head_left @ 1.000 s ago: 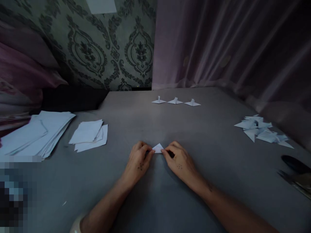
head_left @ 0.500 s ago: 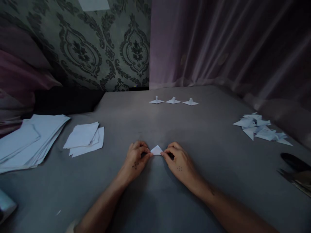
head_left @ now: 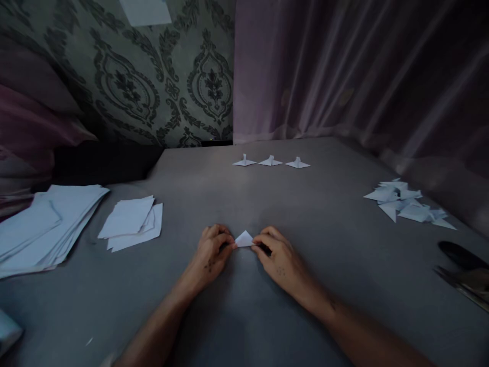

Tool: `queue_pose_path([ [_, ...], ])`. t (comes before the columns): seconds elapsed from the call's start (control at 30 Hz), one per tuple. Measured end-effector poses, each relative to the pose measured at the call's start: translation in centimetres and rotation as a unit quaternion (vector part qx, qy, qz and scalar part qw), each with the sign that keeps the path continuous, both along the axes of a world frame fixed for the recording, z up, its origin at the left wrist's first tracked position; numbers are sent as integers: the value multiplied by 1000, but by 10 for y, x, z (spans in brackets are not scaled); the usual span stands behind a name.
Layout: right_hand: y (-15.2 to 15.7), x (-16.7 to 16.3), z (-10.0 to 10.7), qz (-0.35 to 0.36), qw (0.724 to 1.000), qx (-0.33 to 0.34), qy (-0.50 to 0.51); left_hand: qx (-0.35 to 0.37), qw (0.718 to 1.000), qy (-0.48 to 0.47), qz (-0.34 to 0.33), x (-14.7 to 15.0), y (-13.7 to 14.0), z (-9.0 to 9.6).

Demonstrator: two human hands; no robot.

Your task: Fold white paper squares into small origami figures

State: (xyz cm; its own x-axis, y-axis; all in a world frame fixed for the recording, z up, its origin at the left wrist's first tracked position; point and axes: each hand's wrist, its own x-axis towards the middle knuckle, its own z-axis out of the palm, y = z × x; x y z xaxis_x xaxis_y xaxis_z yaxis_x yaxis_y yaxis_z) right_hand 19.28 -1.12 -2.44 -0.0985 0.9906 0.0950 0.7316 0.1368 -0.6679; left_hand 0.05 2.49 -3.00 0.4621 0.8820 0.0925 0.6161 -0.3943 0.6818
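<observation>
Between my two hands lies a small white folded paper (head_left: 244,238), a triangle with its point facing away from me, low over the grey cloth surface (head_left: 244,311). My left hand (head_left: 214,250) pinches its left corner between thumb and fingers. At the right corner, my right hand (head_left: 275,251) has its thumb and index finger closed on the paper. The paper's outer corners are hidden by the fingertips. Farther back, three folded paper cranes (head_left: 271,161) stand in a row with wings spread.
At left lie a stack of large white sheets (head_left: 76,219) and a smaller pile of paper squares (head_left: 128,216). Several paper cranes (head_left: 407,201) are heaped at right, near dark scissors (head_left: 460,255). A curtain (head_left: 305,66) and patterned wall (head_left: 164,76) border the back.
The view has tilted up slightly, shifting things a little down and left. Both hands still hold the folded paper by its corners, with the right fingers moved slightly.
</observation>
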Motion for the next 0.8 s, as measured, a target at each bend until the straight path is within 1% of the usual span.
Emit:
queue_pose_path([
  [0.1,-4,1,2,21,999,3,-28,25,1000,13,-4,1,-6,-1],
  [0.17,-6,1,3,23,999,-2,-42,33,999,14,-5,2,-8,-1],
  [0.43,-3,-3,2,0,997,-7,-78,14,999,12,38,4,-8,-5],
  [0.57,-1,-7,-2,-13,994,11,-108,29,998,18,49,4,-8,-11],
  [0.7,0,-9,-4,-14,989,27,-144,47,998,23,42,3,-7,-14],
  [0.8,0,-10,-4,-13,988,23,-153,41,999,14,32,2,-7,-11],
])
